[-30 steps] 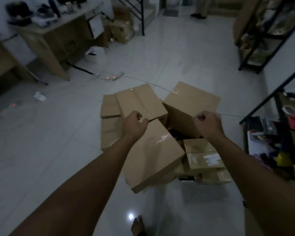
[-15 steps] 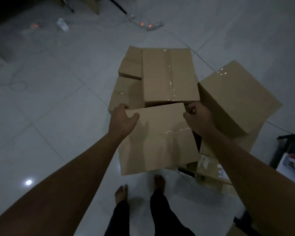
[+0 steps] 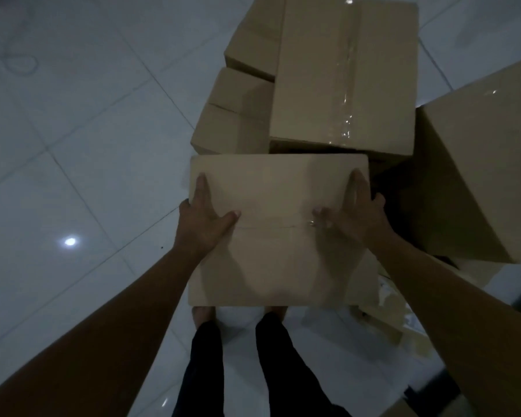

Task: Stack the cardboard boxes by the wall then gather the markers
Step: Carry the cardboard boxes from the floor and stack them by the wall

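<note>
Now we grip the plain brown rectangular cardboard box (image 3: 278,236), seemingly light and stiff, left hand (image 3: 205,219) at nine o'clock, right hand (image 3: 354,218) at three, fingers wrapping its side edges.

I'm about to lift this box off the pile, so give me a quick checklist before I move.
1. Left hand on the plain brown cardboard box: ok, at its left edge.
2. Right hand on it: ok, at the right edge.
3. Grip underneath the box: cannot tell, hidden.
4. Box clear of the long taped cardboard box behind: cannot tell.
5. Bare feet clear: not ok, directly below the box.
6. Wall spot free: cannot tell, out of view.
</note>
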